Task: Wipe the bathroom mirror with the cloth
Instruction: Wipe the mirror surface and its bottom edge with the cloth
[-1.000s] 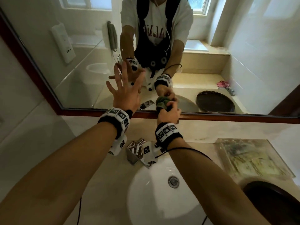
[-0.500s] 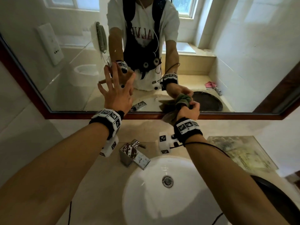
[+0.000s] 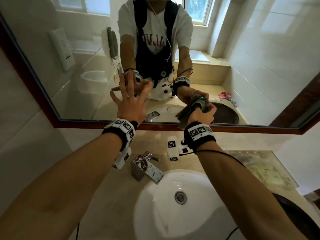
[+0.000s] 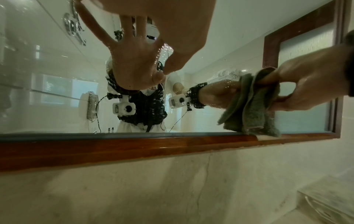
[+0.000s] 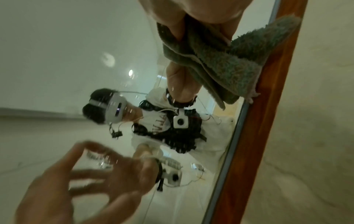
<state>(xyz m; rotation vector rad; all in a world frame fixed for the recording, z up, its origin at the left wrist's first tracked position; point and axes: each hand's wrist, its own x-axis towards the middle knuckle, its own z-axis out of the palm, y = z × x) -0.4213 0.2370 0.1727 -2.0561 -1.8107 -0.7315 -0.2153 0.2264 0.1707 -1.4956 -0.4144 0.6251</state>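
Your right hand [image 3: 201, 116] pinches the folded grey-green terry cloth [image 4: 252, 106] against the wood-framed bathroom mirror [image 3: 259, 75], low by its bottom frame; your left hand [image 3: 131, 104] presses spread fingers on the glass.

The wood-framed mirror [image 3: 259, 66] hung on the wall, its glass spotted with droplets. A folded grey-green cloth [image 4: 250, 103] lay against its lower edge, overlapping the frame.
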